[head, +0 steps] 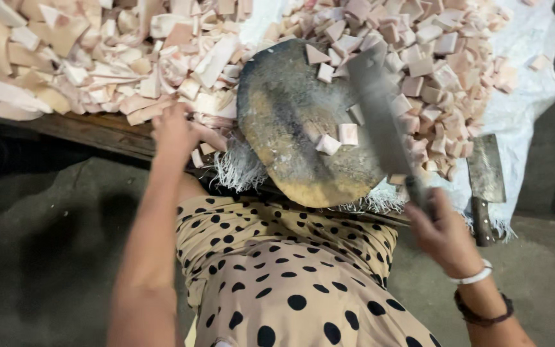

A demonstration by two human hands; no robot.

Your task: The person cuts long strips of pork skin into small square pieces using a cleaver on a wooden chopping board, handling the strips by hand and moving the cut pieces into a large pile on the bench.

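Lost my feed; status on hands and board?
Right hand gripping cleaver over round chopping board. Left hand in uncut strips. Few cut pieces on board.

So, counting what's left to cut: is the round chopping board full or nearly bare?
Nearly bare: the chopping board holds only a few pieces.

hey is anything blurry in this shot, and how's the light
Head view: the cleaver in the right hand is smeared by motion blur, and the left hand at the pale cut pieces is slightly soft. The round chopping block is sharp. Light is even on the pile, while the floor lies in dim shadow.
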